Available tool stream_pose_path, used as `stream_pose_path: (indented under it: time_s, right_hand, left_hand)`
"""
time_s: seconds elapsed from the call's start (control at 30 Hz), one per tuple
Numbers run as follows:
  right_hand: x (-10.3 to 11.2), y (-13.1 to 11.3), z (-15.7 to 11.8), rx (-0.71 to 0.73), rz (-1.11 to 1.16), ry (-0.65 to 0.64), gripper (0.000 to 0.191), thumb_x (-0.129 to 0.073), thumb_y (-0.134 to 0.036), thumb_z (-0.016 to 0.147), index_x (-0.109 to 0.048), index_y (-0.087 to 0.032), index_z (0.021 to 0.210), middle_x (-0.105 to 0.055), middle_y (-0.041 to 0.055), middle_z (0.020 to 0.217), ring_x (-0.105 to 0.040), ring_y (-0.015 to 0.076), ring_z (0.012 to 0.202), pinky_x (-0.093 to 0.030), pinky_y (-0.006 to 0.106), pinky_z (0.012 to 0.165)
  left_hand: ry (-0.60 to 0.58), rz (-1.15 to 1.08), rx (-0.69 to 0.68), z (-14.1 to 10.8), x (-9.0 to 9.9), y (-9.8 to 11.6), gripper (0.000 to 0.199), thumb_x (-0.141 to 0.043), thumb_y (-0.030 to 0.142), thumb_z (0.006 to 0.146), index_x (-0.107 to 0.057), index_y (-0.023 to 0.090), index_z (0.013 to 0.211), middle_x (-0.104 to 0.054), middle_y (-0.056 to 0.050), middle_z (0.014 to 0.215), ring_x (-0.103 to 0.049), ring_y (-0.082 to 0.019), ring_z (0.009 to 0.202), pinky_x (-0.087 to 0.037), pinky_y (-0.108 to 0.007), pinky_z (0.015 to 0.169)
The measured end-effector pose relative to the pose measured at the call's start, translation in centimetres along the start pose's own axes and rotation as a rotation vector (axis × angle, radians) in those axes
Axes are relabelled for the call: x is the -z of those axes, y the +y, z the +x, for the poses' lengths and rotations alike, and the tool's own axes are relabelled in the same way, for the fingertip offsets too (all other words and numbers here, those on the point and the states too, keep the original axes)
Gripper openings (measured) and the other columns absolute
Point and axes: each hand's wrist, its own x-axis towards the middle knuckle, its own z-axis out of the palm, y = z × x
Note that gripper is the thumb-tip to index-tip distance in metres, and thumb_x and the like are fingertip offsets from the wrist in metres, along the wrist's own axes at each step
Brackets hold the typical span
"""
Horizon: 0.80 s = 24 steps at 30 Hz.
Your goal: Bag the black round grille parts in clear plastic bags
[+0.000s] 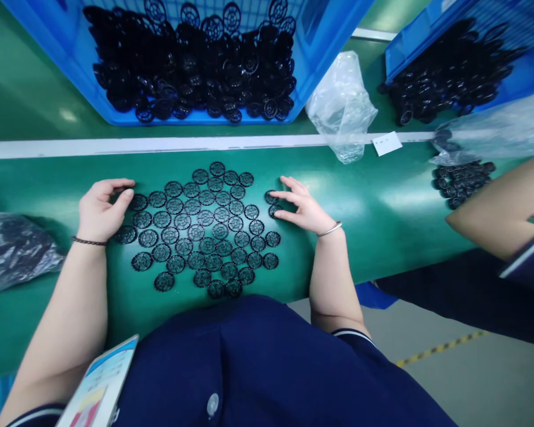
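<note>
Several round black spoked parts (196, 232) lie flat, side by side, on the green table (382, 201). My left hand (103, 207) rests at the left edge of this layer, thumb and fingers curved and apart, beside a black part (139, 202); nothing shows between the fingertips. On the right side, my right hand (303, 204) has its fingers spread, with fingertips on two black parts (271, 196) that sit a little apart from the others. A bracelet is on each wrist.
A blue crate (196, 118) of black parts stands beyond a white strip (160, 144). Clear plastic (342, 107) and a white label (387, 143) lie right of it. Another crate (394, 56), a part pile (463, 181) and a person's arm (502, 201) are right; a filled bag (18, 252) left.
</note>
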Motion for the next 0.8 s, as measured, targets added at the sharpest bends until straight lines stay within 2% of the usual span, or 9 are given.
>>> stream_pose_path:
  time_s: [0.17,0.23,0.3,0.33,0.4,0.47,0.57,0.67,0.8]
  right_hand:
    - [2.3,3.7,-2.4,-0.246,-0.116,0.239,0.054,-0.058,-0.052,0.086,-0.056,-0.023,0.132,-0.043,0.0149,0.146,-0.032,0.0351,0.140,-0.030,0.062,0.111]
    - [3.0,3.0,-3.8,-0.295,-0.169,0.326,0.053,-0.059,-0.050,0.086,-0.055,-0.023,0.131,-0.047,0.0161,0.141,-0.038,0.0353,0.135,-0.035,0.061,0.108]
    - [3.2,0.6,-5.1,-0.279,-0.184,0.354,0.045,-0.058,-0.048,0.088,-0.058,-0.024,0.126,-0.057,0.0149,0.126,-0.049,0.0336,0.124,-0.042,0.058,0.102]
    - [3.1,-1.0,-5.8,-0.246,-0.171,0.319,0.040,-0.058,-0.047,0.088,-0.060,-0.024,0.121,-0.061,0.0132,0.116,-0.055,0.0319,0.116,-0.046,0.055,0.097]
    - [2.3,-4.4,-6.7,-0.135,-0.115,0.133,0.037,-0.059,-0.049,0.089,-0.062,-0.024,0.115,-0.063,0.0102,0.100,-0.060,0.0281,0.100,-0.052,0.048,0.089]
    - [1.1,-7.1,-7.1,-0.047,-0.078,-0.035,0.044,-0.064,-0.052,0.085,-0.061,-0.022,0.117,-0.063,0.0098,0.098,-0.060,0.0272,0.096,-0.053,0.044,0.084]
    - [-0.5,-8.6,-7.1,-0.036,-0.103,-0.104,0.051,-0.073,-0.047,0.079,-0.060,-0.021,0.120,-0.061,0.0112,0.103,-0.058,0.0285,0.099,-0.053,0.044,0.084]
    - [-0.6,-7.0,-6.8,-0.078,-0.160,-0.065,0.043,-0.072,-0.040,0.080,-0.062,-0.022,0.118,-0.061,0.0108,0.101,-0.058,0.0287,0.098,-0.053,0.045,0.086]
    - [1.6,-2.8,-6.8,-0.176,-0.294,0.054,0.038,-0.064,-0.041,0.086,-0.064,-0.021,0.118,-0.061,0.0116,0.096,-0.058,0.0309,0.095,-0.052,0.049,0.086]
  left_hand:
    - [0.009,0.055,-0.063,0.0,0.1,0.4,0.036,-0.057,0.039,0.081,-0.072,0.012,0.100,-0.071,-0.013,0.101,-0.066,-0.027,0.099,-0.050,-0.046,0.097]
    - [0.018,0.068,-0.080,0.0,0.1,0.5,0.036,-0.057,0.039,0.081,-0.072,0.012,0.100,-0.071,-0.013,0.100,-0.066,-0.027,0.100,-0.050,-0.046,0.097]
    - [0.026,0.074,-0.096,0.0,0.1,0.5,0.037,-0.057,0.040,0.081,-0.072,0.012,0.099,-0.071,-0.014,0.100,-0.066,-0.028,0.100,-0.050,-0.046,0.098]
    - [0.030,0.078,-0.104,0.0,0.0,0.6,0.037,-0.057,0.040,0.081,-0.072,0.012,0.099,-0.071,-0.014,0.099,-0.066,-0.028,0.101,-0.050,-0.046,0.098]
    - [0.036,0.089,-0.121,0.0,0.0,0.8,0.038,-0.057,0.041,0.081,-0.073,0.011,0.098,-0.071,-0.014,0.099,-0.066,-0.028,0.101,-0.049,-0.046,0.099]
    - [0.040,0.102,-0.136,0.0,0.0,1.0,0.039,-0.057,0.042,0.081,-0.073,0.010,0.097,-0.071,-0.015,0.098,-0.066,-0.028,0.101,-0.049,-0.046,0.099]
    - [0.039,0.108,-0.137,-0.1,0.0,1.1,0.039,-0.057,0.042,0.081,-0.073,0.010,0.098,-0.071,-0.014,0.100,-0.066,-0.027,0.101,-0.049,-0.045,0.099]
    - [0.031,0.095,-0.120,-0.1,0.0,1.1,0.037,-0.057,0.041,0.081,-0.072,0.013,0.099,-0.071,-0.012,0.103,-0.065,-0.025,0.104,-0.048,-0.042,0.101]
    - [0.020,0.101,-0.099,-0.2,0.1,1.1,0.032,-0.058,0.038,0.081,-0.071,0.014,0.098,-0.071,-0.011,0.103,-0.065,-0.024,0.105,-0.047,-0.042,0.102]
